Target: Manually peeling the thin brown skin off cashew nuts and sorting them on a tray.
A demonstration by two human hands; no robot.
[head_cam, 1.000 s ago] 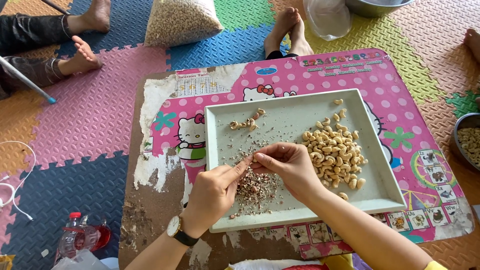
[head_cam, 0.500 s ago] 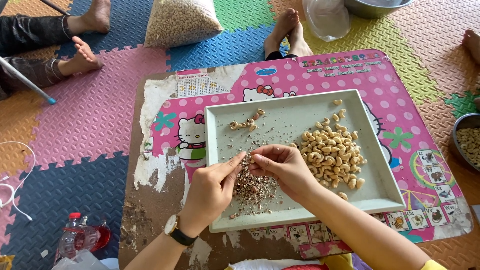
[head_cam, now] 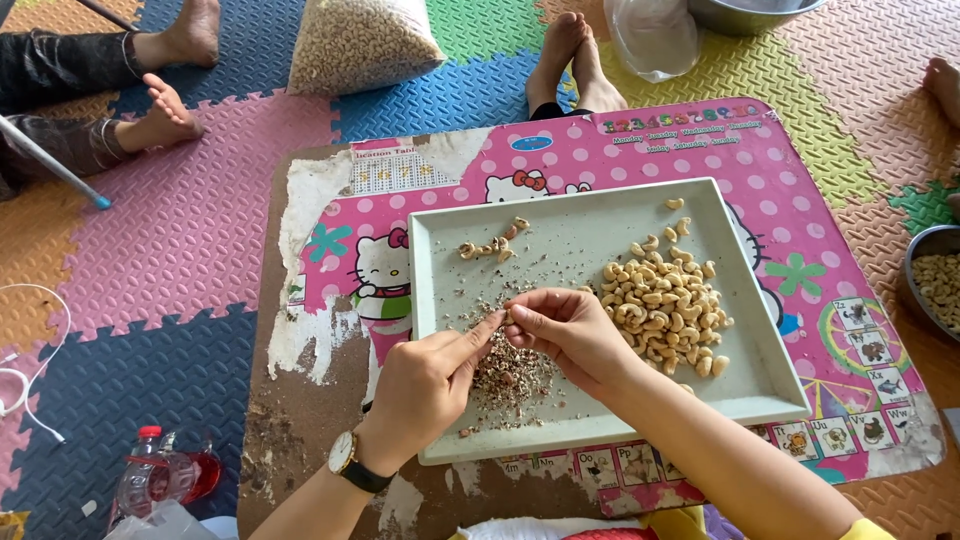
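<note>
Bright even daylight, soft faint shadows, sharp focus, slight wide-angle bending at edges

Metal bowl [head_cam: 935,275] — cut off by right edge.

Pink polka-dotted table [head_cam: 700,150], pale grey-green tray [head_cam: 580,235]
</note>
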